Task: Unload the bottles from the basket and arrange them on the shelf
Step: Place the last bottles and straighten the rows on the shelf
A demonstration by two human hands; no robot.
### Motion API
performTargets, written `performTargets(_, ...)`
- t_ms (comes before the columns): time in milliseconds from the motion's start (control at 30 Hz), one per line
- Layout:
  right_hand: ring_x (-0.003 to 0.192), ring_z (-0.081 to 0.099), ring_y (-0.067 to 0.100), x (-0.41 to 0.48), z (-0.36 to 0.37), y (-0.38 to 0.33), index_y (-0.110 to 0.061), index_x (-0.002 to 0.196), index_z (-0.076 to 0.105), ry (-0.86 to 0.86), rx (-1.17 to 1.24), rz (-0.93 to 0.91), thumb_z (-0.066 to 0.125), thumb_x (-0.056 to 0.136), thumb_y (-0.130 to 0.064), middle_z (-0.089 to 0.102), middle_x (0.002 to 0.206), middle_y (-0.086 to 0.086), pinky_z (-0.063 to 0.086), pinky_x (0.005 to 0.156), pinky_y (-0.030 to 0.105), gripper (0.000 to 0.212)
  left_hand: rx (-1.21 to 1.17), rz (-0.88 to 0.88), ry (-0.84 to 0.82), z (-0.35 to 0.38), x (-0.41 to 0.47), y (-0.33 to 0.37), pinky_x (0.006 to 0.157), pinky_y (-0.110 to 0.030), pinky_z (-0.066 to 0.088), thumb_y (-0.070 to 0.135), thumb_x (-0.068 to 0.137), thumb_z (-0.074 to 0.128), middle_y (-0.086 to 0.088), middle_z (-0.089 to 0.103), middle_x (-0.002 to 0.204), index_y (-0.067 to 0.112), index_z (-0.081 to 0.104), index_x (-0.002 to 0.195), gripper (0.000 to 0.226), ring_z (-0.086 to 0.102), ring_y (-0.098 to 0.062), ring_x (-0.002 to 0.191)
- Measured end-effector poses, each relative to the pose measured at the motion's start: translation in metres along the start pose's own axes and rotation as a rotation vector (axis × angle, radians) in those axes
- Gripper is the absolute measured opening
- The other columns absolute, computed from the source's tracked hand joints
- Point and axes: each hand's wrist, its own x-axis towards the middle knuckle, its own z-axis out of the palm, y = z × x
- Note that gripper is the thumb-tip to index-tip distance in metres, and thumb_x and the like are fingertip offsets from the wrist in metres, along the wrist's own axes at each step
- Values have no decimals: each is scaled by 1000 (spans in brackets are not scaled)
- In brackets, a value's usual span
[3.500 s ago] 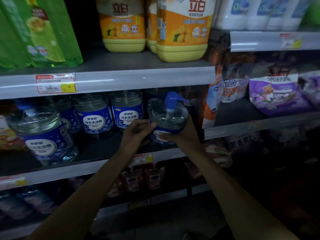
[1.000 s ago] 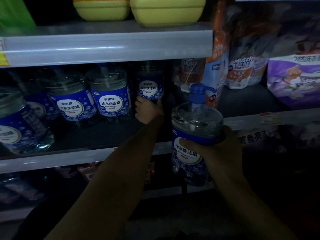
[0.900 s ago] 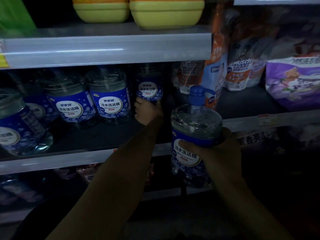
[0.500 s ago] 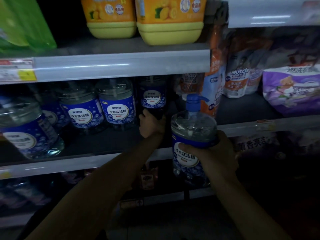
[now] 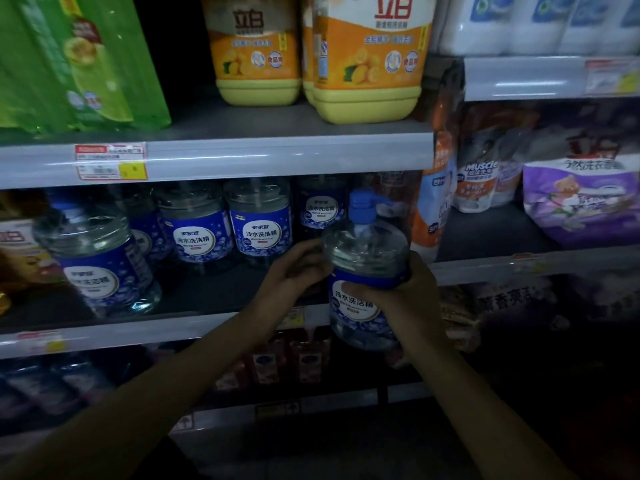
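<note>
Both hands are on it: right hand [image 5: 410, 296] wraps the pump bottle [image 5: 363, 251] at its label band, left hand [image 5: 298, 266] cups the other side, fingertips lost behind the plastic. It's upright, just in front of the shelf [image 5: 173, 332] lip. Beyond, matching bottles [image 5: 259, 230] sit in gloom, caps hidden; orange jugs [image 5: 367, 60] above, tops cut off

I see two orange detergent jugs [image 5: 367, 64] up top. Green packs [image 5: 69, 64] sit left of them, white paper rolls [image 5: 519, 22] right, and a Muscle pouch [image 5: 479, 178] and purple laundry bag [image 5: 581, 199] below-right.
</note>
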Motion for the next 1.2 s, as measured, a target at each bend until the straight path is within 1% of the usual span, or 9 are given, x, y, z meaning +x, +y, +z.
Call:
performTargets(100, 106, 72, 11, 6, 11, -2, -21, 128, 64, -53, -11, -26, 100, 56, -13, 74, 118, -7, 62, 88, 37, 81, -30, 29, 11, -8, -7, 7, 93, -27, 57, 9, 93, 70, -4, 73, 121, 18, 58, 139, 48, 69, -14, 113)
performTargets(233, 107, 70, 7, 9, 20, -10, -25, 126, 63, -113, -30, -116, 99, 60, -12, 72, 117, -12, 61, 88, 32, 76, -41, 61, 63, -22, -11, 10, 91, -29, 58, 14, 85, 79, -3, 75, 112, 22, 60, 134, 54, 71, -18, 109)
performTargets(333, 110, 67, 0, 9, 24, -16, -27, 132, 61, -163, -13, -175, 98, 62, -13, 70, 122, -15, 60, 90, 26, 80, -40, 107, 97, -30, -10, 13, 86, -26, 59, 15, 75, 83, -2, 75, 110, 17, 59, 134, 64, 72, -18, 108)
performTargets(467, 124, 63, 12, 18, 33, -15, -27, 141, 55, -206, 21, -231, 98, 62, -28, 66, 135, -8, 57, 100, 40, 90, 24, 187, 151, -40, -7, 15, 85, -23, 59, 3, 73, 87, -4, 71, 118, 12, 59, 133, 67, 70, -15, 110)
performTargets(667, 125, 62, 26, 40, 42, -6, -26, 139, 59, -171, -83, -308, 100, 57, -49, 62, 134, 8, 57, 95, 49, 96, 17, 231, 205, -38, 5, 5, 86, -22, 58, -2, 72, 87, -6, 68, 127, 6, 57, 136, 71, 68, -12, 115)
performTargets(833, 118, 68, 14, 50, 38, -1, -19, 136, 59, -171, -14, -269, 94, 65, -15, 70, 128, -3, 58, 92, 30, 79, 7, 244, 220, -29, 19, 1, 96, -28, 57, 9, 77, 87, 1, 68, 130, 14, 60, 137, 66, 65, -10, 119)
performTargets(1000, 110, 70, 9, 64, 40, 1, -12, 134, 62, -149, -21, -186, 96, 62, -14, 72, 123, -4, 61, 89, 31, 80, 18, 245, 270, -20, 33, 2, 94, -23, 56, 16, 79, 87, 3, 70, 127, 16, 63, 135, 61, 64, -4, 116)
performTargets(1133, 107, 72, 9, 77, 42, 4, -6, 133, 62, -155, -8, -162, 94, 63, 0, 73, 120, -1, 61, 85, 27, 77, 57, 219, 312, -19, 43, -1, 96, -28, 57, 20, 79, 87, 4, 70, 124, 23, 65, 131, 57, 64, -8, 116)
performTargets(1200, 109, 72, 11, 82, 44, 9, -4, 135, 61, -161, 9, -139, 93, 63, 2, 72, 123, 3, 61, 85, 29, 78, 60, 212, 310, -17, 46, -4, 92, -22, 56, 17, 81, 86, 8, 70, 120, 19, 65, 131, 55, 64, 3, 111)
